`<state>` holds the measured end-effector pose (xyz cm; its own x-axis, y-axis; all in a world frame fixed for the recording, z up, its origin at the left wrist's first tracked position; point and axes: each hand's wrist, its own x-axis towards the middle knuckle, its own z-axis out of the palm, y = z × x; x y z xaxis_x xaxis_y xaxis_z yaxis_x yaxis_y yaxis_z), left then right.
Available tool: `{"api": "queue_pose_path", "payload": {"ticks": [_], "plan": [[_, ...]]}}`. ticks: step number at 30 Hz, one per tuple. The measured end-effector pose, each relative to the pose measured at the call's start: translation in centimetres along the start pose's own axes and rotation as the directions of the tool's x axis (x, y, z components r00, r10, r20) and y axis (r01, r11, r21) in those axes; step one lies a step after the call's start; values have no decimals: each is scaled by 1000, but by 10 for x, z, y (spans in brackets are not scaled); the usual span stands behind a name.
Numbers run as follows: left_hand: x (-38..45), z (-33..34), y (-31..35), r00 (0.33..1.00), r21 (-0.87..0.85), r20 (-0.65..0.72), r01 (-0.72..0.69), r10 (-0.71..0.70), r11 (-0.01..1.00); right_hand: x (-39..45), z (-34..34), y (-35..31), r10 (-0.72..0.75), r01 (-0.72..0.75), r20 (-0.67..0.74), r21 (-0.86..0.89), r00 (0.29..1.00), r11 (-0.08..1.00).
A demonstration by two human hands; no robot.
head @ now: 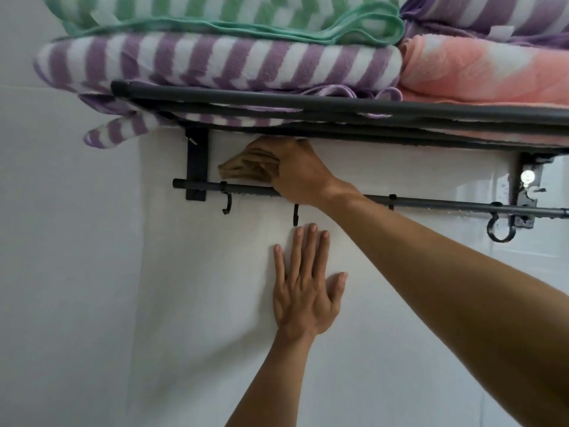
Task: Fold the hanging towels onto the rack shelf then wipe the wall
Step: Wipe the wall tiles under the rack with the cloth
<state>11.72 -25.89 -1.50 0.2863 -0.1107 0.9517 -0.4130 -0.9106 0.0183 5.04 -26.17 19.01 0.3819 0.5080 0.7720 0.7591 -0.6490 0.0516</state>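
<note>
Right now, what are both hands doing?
Left hand: open, flat on the wall.
Right hand: holding a brown cloth against the wall.

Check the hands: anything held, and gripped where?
Right hand grips a bunched brown cloth at its right end, against the wall. Left hand holds nothing; it rests flat on the wall.

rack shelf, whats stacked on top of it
On the rack shelf, left: a purple striped towel under a green striped towel. Right: a pink towel under another purple striped one. Anything behind them against the wall is hidden.
</note>
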Motion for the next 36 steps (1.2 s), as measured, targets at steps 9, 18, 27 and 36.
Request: {"api": "queue_pose_path", "payload": {"ticks": [9, 18, 27, 36], "plan": [[0, 1, 0, 1000, 3, 21, -10, 10, 1000, 25, 20, -35, 38, -9, 336, -87, 941, 996], [-1, 0, 0, 1000, -9, 8, 5, -5, 1000, 28, 5, -29, 42, -14, 375, -76, 926, 997], [-2, 0, 0, 1000, 10, 10, 17, -17, 1000, 16, -26, -13, 93, -31, 389, -163, 917, 986], [-2, 2, 1, 1000, 10, -8, 16, -16, 1000, -10, -43, 15, 15, 7, 136, -158, 991, 987]]}}
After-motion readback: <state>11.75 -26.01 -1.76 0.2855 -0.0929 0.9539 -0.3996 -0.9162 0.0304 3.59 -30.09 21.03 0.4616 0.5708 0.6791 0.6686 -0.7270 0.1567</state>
